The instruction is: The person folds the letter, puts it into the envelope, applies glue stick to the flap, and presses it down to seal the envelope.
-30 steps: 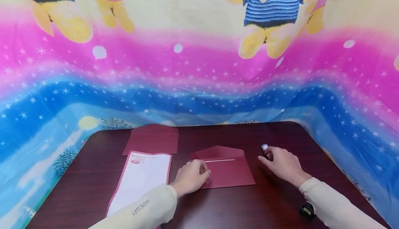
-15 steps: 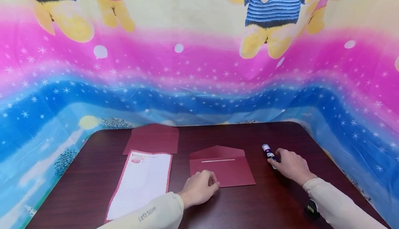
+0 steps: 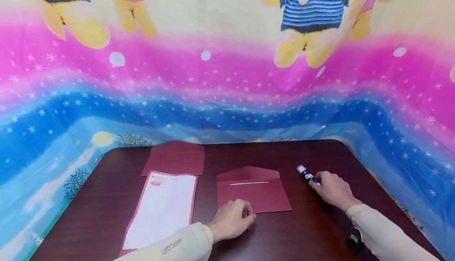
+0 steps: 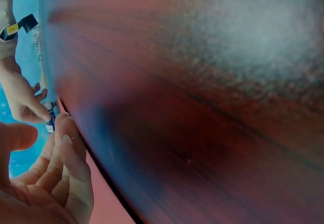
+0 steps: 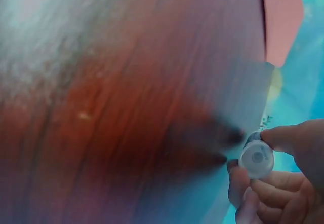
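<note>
Right grip: grasping the tube, pinched between thumb and fingers. Tube position: right part of the surface, to the right of the near envelope and apart from it. Tube orientation: slanted, white end pointing far and left, opposite end under the fingers; dark label with white and pink print. Whether the tube touches the surface cannot be told. In the right wrist view, the white end shows as a round face between thumb and fingers.

Left grip: released, fingers loosely bent, thumb set apart from them. Location: at the near edge of the near envelope, covering part of that edge; contact with the envelope or surface cannot be determined.

Near envelope: red, lying at the centre, flap unfolded toward the far side. A thin white strip runs left to right just on the near side of the flap.

Far envelope: red, located at the far left. Sheet: white, red border, pink print at the far left corner. Its far edge overlaps the near edge of the far envelope; the left sleeve covers its near right corner.
</note>
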The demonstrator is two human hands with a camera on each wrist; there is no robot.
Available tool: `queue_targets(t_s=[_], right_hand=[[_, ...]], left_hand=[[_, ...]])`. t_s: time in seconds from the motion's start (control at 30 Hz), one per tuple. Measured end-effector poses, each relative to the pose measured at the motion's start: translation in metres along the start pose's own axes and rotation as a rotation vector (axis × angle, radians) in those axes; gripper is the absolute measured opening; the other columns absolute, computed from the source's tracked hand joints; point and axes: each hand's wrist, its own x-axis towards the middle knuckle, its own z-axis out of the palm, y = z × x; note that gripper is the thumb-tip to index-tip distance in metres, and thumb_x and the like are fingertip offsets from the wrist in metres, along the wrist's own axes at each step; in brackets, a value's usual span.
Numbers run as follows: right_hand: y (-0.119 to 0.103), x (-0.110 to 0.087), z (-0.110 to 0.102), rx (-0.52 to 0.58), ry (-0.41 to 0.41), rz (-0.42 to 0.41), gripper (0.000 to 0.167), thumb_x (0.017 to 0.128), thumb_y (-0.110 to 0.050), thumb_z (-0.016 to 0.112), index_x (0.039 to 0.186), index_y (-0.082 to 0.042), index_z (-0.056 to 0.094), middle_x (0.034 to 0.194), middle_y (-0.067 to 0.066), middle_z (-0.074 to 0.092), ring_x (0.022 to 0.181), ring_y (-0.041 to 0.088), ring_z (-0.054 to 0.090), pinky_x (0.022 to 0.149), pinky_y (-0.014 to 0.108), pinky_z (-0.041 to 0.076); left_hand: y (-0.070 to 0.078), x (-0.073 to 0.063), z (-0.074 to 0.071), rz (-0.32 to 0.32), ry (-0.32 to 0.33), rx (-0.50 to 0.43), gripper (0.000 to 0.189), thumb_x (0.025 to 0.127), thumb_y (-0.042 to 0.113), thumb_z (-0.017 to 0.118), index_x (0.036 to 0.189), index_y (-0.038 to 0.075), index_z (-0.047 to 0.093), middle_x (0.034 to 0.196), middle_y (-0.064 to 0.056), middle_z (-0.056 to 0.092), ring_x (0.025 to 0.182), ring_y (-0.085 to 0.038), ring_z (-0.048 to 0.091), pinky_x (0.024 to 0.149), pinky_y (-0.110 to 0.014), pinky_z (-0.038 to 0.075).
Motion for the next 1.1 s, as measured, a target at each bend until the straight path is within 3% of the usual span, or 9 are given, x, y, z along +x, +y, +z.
queue_targets(t_s=[0.27,0.53,0.77,0.93,1.1], right_hand=[[-0.012,-0.011,-0.006,0.125,0.021,-0.048,0.039,0.098,-0.027,0.063,0.124,0.003,0.066,0.085,0.007,0.067,0.063,0.016,0.052,0.053,0.031,0.04],[-0.051,-0.029,-0.01,0.215,0.028,-0.108,0.035,0.1,-0.025,0.062,0.128,-0.004,0.067,0.07,0.0,0.054,0.052,0.01,0.043,0.045,0.025,0.038],[-0.082,-0.045,-0.012,0.312,0.027,-0.21,0.029,0.099,-0.024,0.065,0.122,-0.007,0.071,0.069,-0.001,0.056,0.051,0.006,0.042,0.046,0.024,0.039],[-0.1,-0.052,-0.012,0.374,-0.036,-0.243,0.03,0.099,-0.026,0.065,0.124,-0.008,0.071,0.071,0.002,0.061,0.054,0.006,0.048,0.048,0.024,0.042],[-0.116,-0.057,-0.007,0.402,-0.064,-0.322,0.027,0.099,-0.03,0.066,0.119,-0.014,0.073,0.072,-0.002,0.06,0.057,0.006,0.049,0.051,0.023,0.044]], left_hand=[[0.002,-0.005,-0.008,0.033,-0.026,-0.061,0.011,0.093,0.025,0.067,0.082,0.023,0.067,0.059,0.012,0.063,0.052,0.0,0.053,0.059,-0.022,0.042],[0.006,0.001,-0.018,0.067,0.051,-0.091,0.004,0.095,0.023,0.066,0.096,0.019,0.068,0.079,0.015,0.066,0.07,0.005,0.057,0.069,-0.022,0.048],[0.01,0.001,-0.032,0.05,0.083,-0.131,0.023,0.094,0.023,0.068,0.116,0.024,0.061,0.092,0.012,0.069,0.078,0.002,0.06,0.074,-0.025,0.05],[0.01,0.001,-0.04,0.043,0.112,-0.126,0.041,0.094,0.024,0.068,0.132,0.027,0.051,0.097,0.009,0.065,0.078,0.002,0.059,0.072,-0.025,0.049],[0.009,0.002,-0.044,0.044,0.133,-0.05,0.051,0.094,0.028,0.069,0.139,0.028,0.046,0.118,0.001,0.064,0.085,-0.004,0.062,0.075,-0.03,0.052]])
